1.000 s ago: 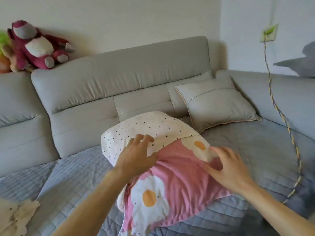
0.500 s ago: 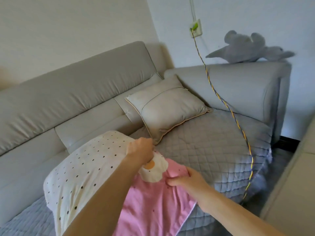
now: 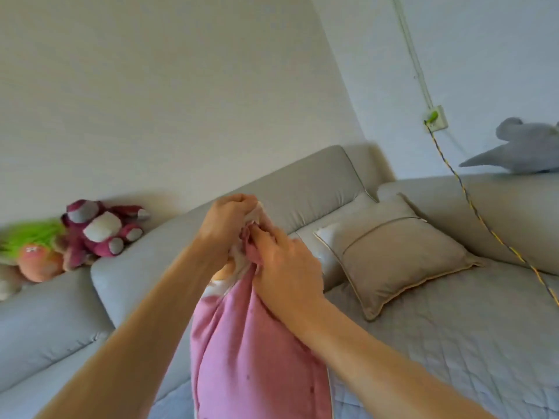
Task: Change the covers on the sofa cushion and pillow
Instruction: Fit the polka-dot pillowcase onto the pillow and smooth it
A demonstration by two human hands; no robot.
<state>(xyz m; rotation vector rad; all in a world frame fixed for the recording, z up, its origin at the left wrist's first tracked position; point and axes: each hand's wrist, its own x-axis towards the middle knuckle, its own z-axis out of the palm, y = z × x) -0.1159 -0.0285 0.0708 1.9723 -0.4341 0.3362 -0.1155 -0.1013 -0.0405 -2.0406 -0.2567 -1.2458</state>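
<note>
The pillow in its pink flowered cover [image 3: 254, 352] hangs upright in front of me, lifted off the sofa seat. My left hand [image 3: 225, 219] grips the bunched top edge of the cover, with a bit of white fabric showing above its fingers. Just below and to the right, my right hand [image 3: 284, 270] grips the same gathered opening. The dotted pillow inside is hidden by the cover. A beige sofa cushion [image 3: 396, 261] leans in the corner of the grey sofa [image 3: 302, 179], apart from both hands.
A maroon plush bear [image 3: 101, 226] and a green-haired toy [image 3: 36, 252] sit on the sofa back at the left. A grey plush shark [image 3: 520, 149] lies on the right backrest. A striped cable [image 3: 484, 219] runs from a wall socket [image 3: 435, 117] down across the quilted seat cover [image 3: 453, 343].
The pillow was lying on the seat with its dotted end showing. Both hands gathered the cover's open end and raised the pillow upright; the dotted part is now covered.
</note>
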